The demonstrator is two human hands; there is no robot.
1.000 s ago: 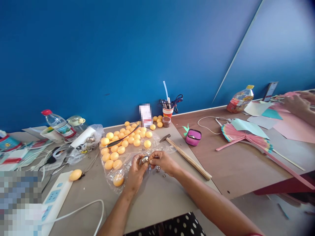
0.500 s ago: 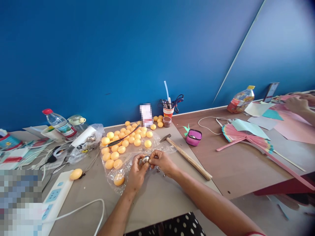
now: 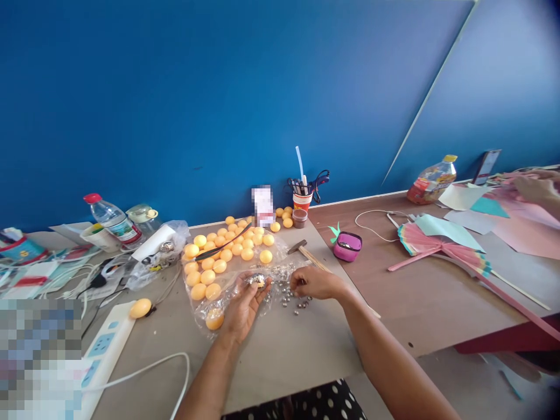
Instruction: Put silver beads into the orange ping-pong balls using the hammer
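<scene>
Over the near part of the table, my left hand (image 3: 241, 306) is closed around a small ball studded with shiny silver pieces (image 3: 259, 281), a bit of yellow showing on it. Small silver beads (image 3: 301, 304) lie scattered to its right on a clear plastic bag (image 3: 266, 304) and the tabletop. Just above those beads is my right hand (image 3: 315, 283), its fingers curled in a pinch; whatever may be between the fingertips is hidden. Several orange balls (image 3: 219, 266) lie behind and left of my left hand, with a dark thin tool (image 3: 219, 249) across them.
A hammer (image 3: 306, 252) lies behind my right hand, partly under that forearm. Farther right are a purple pouch (image 3: 347, 247) and a pink paper fan (image 3: 422, 239). A power strip (image 3: 102, 350) and bottle (image 3: 112, 224) stand left. Another person's hand (image 3: 536, 189) is at far right.
My right hand has left the ball and moved right to the silver beads, uncovering more of them. My left hand keeps hold of the ball, now tilted more open.
</scene>
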